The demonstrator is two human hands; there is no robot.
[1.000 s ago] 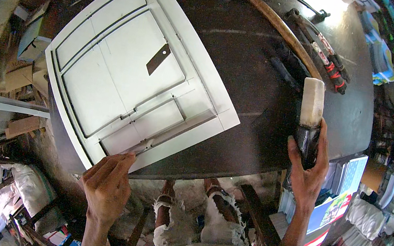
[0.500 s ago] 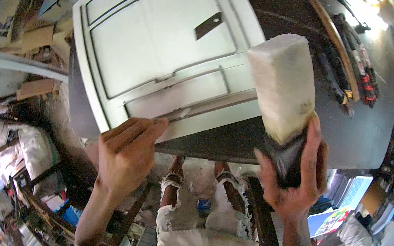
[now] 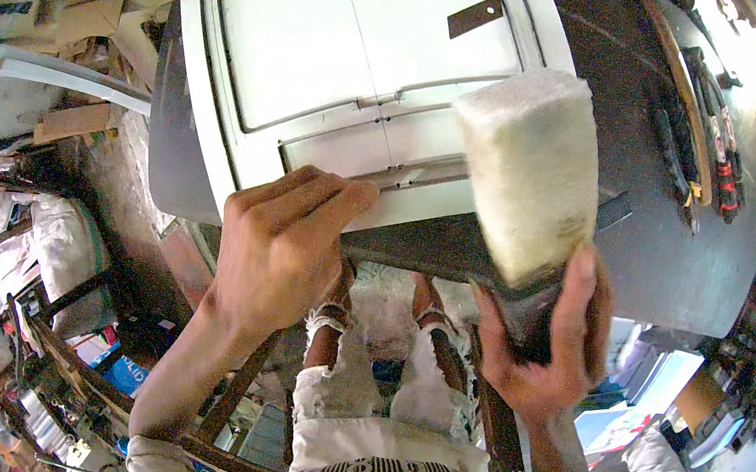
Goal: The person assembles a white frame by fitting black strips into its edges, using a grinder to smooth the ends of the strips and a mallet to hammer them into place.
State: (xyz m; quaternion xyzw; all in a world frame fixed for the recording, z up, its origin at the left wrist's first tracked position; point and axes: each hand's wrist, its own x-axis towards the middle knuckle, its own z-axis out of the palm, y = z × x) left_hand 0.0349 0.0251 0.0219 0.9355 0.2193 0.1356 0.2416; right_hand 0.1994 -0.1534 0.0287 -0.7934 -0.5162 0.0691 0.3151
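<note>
A white rectangular panel with dark outlines and thin pencil-like lines lies on the dark table. My left hand is closed over its near edge, fingers curled together on top; the thumb is mostly hidden. Upright in my right hand is a wide brush with thick cream-white bristles, its dark base between my thumb and fingers. The bristles stand in front of the panel's near right corner, and I cannot tell whether they touch it. A small dark plate with a hole lies on the panel.
The dark tabletop extends to the right. A wooden stick and several dark-handled tools lie at its far right. Cardboard pieces and a pale strip are at the left. A stuffed white sack sits lower left.
The panel and table now appear a little farther right and up in view. My left hand has shifted right along with the panel edge; the brush has moved slightly left over the panel's corner.
</note>
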